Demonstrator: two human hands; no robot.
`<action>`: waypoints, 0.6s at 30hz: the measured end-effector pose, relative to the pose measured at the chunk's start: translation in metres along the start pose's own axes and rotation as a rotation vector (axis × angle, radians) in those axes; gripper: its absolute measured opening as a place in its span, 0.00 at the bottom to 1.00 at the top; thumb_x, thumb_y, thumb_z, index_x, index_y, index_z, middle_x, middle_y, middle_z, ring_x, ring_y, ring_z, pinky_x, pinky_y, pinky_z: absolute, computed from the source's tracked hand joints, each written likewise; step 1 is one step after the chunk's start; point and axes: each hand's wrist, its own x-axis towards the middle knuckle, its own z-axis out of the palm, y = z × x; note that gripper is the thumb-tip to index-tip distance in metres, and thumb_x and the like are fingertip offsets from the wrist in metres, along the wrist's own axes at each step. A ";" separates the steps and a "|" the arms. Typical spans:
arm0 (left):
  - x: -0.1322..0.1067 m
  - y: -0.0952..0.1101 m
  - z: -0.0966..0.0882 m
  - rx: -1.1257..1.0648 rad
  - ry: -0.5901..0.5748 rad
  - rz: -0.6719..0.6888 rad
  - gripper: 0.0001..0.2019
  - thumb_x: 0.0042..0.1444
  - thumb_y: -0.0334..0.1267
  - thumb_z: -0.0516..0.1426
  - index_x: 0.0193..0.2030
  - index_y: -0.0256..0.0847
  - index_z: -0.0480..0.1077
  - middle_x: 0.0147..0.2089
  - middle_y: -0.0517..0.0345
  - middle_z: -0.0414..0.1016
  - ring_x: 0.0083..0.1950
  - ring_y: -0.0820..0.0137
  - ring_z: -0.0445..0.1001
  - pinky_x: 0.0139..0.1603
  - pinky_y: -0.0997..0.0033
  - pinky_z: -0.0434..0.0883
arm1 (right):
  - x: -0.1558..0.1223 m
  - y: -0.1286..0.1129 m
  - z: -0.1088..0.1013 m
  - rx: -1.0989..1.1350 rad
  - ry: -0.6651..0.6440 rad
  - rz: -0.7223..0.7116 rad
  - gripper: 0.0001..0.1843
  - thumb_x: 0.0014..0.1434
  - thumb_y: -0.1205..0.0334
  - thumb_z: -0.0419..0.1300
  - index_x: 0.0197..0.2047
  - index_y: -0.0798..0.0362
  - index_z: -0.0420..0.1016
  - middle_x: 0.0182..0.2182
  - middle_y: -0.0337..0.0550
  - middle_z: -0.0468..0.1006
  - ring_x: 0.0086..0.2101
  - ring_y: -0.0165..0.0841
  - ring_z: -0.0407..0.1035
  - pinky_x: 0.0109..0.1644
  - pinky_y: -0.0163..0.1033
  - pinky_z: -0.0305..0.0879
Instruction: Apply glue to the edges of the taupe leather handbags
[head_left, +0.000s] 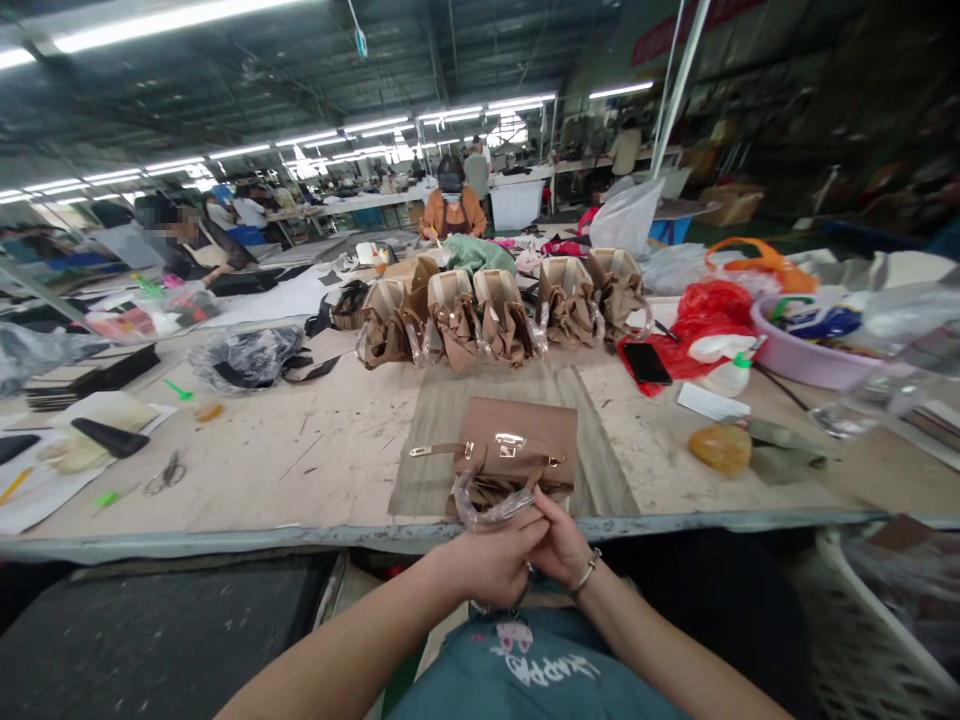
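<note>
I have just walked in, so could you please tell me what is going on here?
A person's left hand and right hand meet at the plastic-wrapped handle of a brown handbag; their exact grip is hard to see. The handbag lies on a grey mat at the near edge of a table, its metal clasp showing. Beyond it, similar brown bags stand in a row.

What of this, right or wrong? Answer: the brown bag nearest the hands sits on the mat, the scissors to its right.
Wrong on the side: the head view shows the scissors left of the brown bag on the mat.
</note>
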 end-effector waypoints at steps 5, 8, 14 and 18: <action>-0.014 0.000 0.012 -0.169 0.107 0.052 0.25 0.47 0.23 0.53 0.55 0.33 0.70 0.58 0.42 0.71 0.61 0.61 0.66 0.62 0.63 0.60 | 0.013 -0.005 -0.004 -0.046 0.123 -0.051 0.12 0.51 0.53 0.65 0.32 0.54 0.76 0.27 0.41 0.80 0.32 0.34 0.75 0.41 0.38 0.70; -0.021 -0.009 0.033 -0.527 0.291 -0.184 0.16 0.48 0.27 0.56 0.44 0.36 0.76 0.44 0.48 0.79 0.49 0.61 0.76 0.54 0.62 0.68 | 0.019 -0.007 -0.005 -0.060 0.179 -0.058 0.08 0.49 0.57 0.64 0.30 0.53 0.75 0.24 0.42 0.79 0.33 0.37 0.75 0.42 0.41 0.70; -0.033 -0.040 0.052 -1.427 0.443 -0.816 0.10 0.48 0.37 0.61 0.35 0.32 0.74 0.32 0.47 0.79 0.33 0.64 0.78 0.38 0.67 0.72 | 0.010 -0.016 -0.002 -0.104 0.211 -0.078 0.06 0.48 0.62 0.62 0.31 0.53 0.75 0.27 0.46 0.81 0.39 0.42 0.75 0.49 0.47 0.69; -0.020 -0.047 0.046 -1.676 0.379 -0.665 0.17 0.52 0.39 0.61 0.46 0.32 0.72 0.43 0.45 0.80 0.45 0.60 0.77 0.51 0.59 0.69 | -0.005 -0.018 0.005 -0.148 0.201 -0.059 0.09 0.46 0.62 0.62 0.34 0.53 0.76 0.28 0.46 0.81 0.42 0.44 0.75 0.51 0.49 0.68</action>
